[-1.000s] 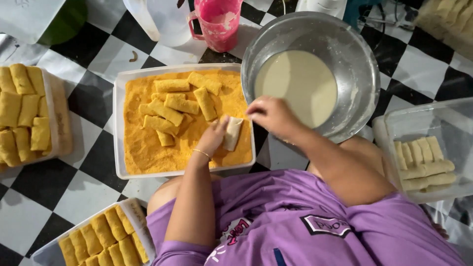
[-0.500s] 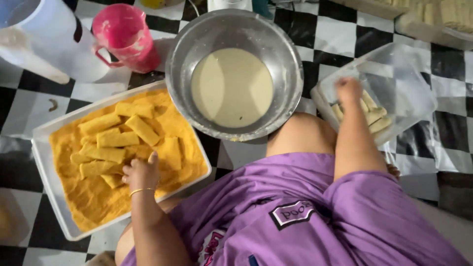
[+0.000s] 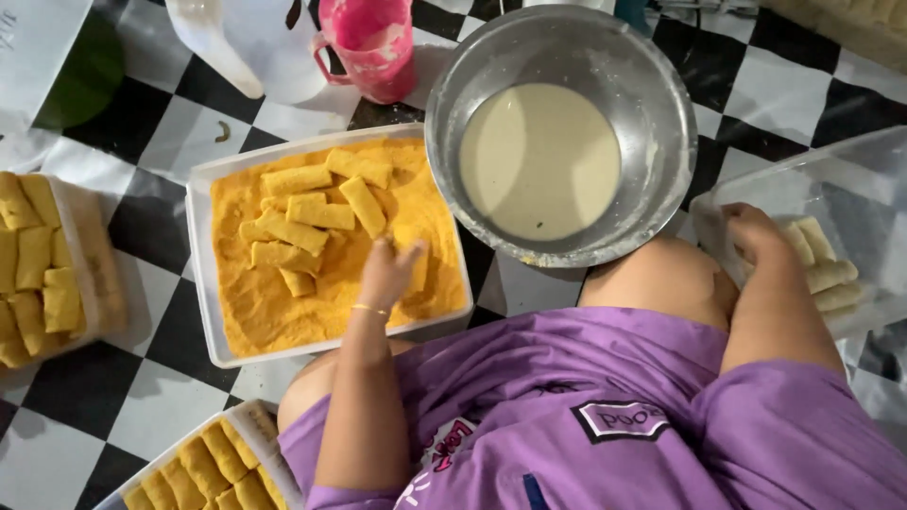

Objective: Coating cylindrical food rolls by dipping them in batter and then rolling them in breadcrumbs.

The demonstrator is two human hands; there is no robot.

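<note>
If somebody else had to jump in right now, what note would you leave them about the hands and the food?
Left hand: fingers down in the breadcrumb tray, on a roll being coated; whether it grips is unclear.
Right hand: in the clear container, on the plain rolls.
Batter bowl: between the two, holding pale batter, no roll in it.
Done: several crumbed rolls lie in the crumbs; more fill the container at far left and the one at the bottom.
Left: a few plain rolls are not yet dipped or crumbed.
</note>
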